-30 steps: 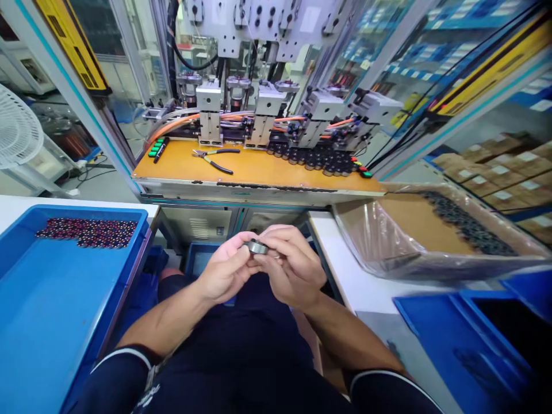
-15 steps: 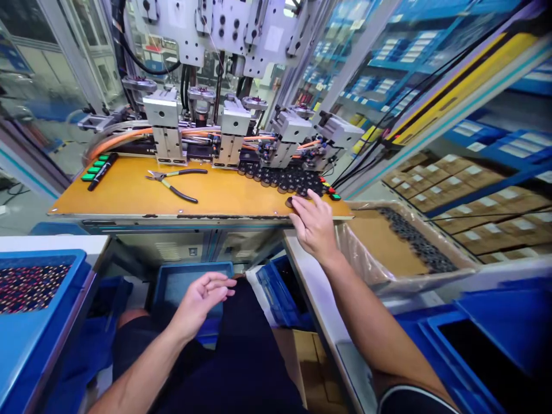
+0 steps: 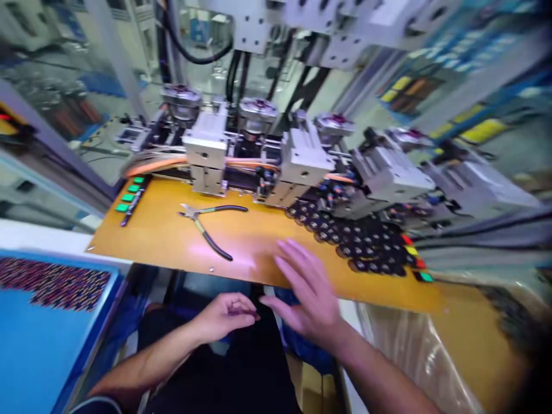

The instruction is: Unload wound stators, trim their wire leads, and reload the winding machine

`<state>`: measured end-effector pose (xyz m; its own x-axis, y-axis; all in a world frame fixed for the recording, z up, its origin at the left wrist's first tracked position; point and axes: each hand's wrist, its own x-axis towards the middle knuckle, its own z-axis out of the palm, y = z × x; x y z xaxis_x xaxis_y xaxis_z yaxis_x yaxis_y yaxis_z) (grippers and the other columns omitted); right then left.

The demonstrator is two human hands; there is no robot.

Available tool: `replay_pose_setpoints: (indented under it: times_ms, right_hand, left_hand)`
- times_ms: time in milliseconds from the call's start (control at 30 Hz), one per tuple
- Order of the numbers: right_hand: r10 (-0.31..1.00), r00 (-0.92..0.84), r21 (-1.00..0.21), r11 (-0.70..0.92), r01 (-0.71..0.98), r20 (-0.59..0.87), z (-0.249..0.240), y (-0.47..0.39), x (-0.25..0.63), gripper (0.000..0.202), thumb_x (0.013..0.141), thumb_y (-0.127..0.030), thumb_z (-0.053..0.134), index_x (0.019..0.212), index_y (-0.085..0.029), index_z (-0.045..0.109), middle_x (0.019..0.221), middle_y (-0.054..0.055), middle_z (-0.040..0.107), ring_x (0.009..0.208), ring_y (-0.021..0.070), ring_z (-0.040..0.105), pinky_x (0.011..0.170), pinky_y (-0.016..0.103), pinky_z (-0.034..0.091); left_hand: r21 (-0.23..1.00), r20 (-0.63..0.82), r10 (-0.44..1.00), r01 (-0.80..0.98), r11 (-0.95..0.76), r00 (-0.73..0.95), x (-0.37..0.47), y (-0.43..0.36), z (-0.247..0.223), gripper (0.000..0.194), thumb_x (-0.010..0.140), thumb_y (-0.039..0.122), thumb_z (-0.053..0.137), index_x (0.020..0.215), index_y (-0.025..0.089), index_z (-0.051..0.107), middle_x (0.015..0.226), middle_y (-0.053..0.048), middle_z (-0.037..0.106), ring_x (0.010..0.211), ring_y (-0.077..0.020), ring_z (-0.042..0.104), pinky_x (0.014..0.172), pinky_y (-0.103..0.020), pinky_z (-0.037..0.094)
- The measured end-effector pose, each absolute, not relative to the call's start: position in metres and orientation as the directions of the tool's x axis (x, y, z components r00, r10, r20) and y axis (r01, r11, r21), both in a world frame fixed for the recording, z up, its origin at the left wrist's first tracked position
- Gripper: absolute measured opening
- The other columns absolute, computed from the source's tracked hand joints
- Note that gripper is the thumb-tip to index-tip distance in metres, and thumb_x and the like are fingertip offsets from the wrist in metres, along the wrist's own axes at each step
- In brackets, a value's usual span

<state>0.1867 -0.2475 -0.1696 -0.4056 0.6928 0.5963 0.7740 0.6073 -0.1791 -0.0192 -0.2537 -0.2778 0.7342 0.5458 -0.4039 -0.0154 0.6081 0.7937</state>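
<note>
My right hand (image 3: 308, 287), blurred by motion, is over the front edge of the orange work surface (image 3: 164, 241), its fingers spread and nothing seen in them. My left hand (image 3: 228, 315) is lower, above my lap, with its fingers curled towards the thumb; what it holds, if anything, is too small to make out. Cutting pliers (image 3: 196, 217) lie with their handles apart on the left half of the surface. Many round black parts (image 3: 362, 244) stand in rows on the right, below the metal machine blocks (image 3: 304, 161).
Green buttons (image 3: 127, 197) and a dark pen (image 3: 134, 201) are at the surface's left end. Red, yellow and green buttons (image 3: 413, 251) are at the right. A blue tray (image 3: 34, 345) of small parts stands left; a plastic-lined box (image 3: 405, 339) stands right.
The view has turned and come closer to the machine. My right hand has left the black parts and moved left, its fingers spreading. My left hand is nearer the surface's edge.
</note>
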Motion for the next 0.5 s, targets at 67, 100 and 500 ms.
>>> replay_pose_setpoints:
  times_ms: [67,100,500]
  right_hand:
    - [0.740,-0.443,-0.245,0.616,0.749,0.505,-0.170,-0.214,0.154,0.071,0.083,-0.048,0.071,0.139,-0.011,0.047,0.141,0.024,0.049,0.138,0.0353,0.040,0.108,0.053,0.041]
    - [0.770,-0.452,-0.262,0.598,0.758,0.451,-0.172,-0.199,0.139,0.075,0.080,-0.054,0.071,0.137,-0.011,0.048,0.145,0.024,0.045,0.140,0.0350,0.037,0.110,0.051,0.039]
    - [0.850,-0.474,-0.427,0.526,0.735,0.231,-0.170,-0.147,0.112,0.054,0.090,-0.046,0.052,0.122,-0.003,0.058,0.106,0.026,0.059,0.103,0.0381,0.055,0.087,0.058,0.046]
  left_hand:
    - [0.774,-0.439,0.561,-0.021,0.632,0.702,-0.027,-0.252,-0.255,0.047,0.066,0.048,0.082,0.093,0.012,0.068,0.098,-0.012,0.076,0.091,-0.0194,0.070,0.090,-0.034,0.049]
    - [0.762,-0.462,0.576,-0.030,0.647,0.674,-0.033,-0.253,-0.243,0.048,0.065,0.048,0.083,0.093,0.012,0.069,0.096,-0.012,0.076,0.089,-0.0190,0.070,0.088,-0.034,0.050]
    - [0.750,-0.532,0.804,-0.293,0.593,0.267,-0.096,-0.264,-0.152,0.049,0.056,0.049,0.086,0.085,0.012,0.071,0.078,-0.007,0.075,0.067,-0.0124,0.066,0.075,-0.030,0.050]
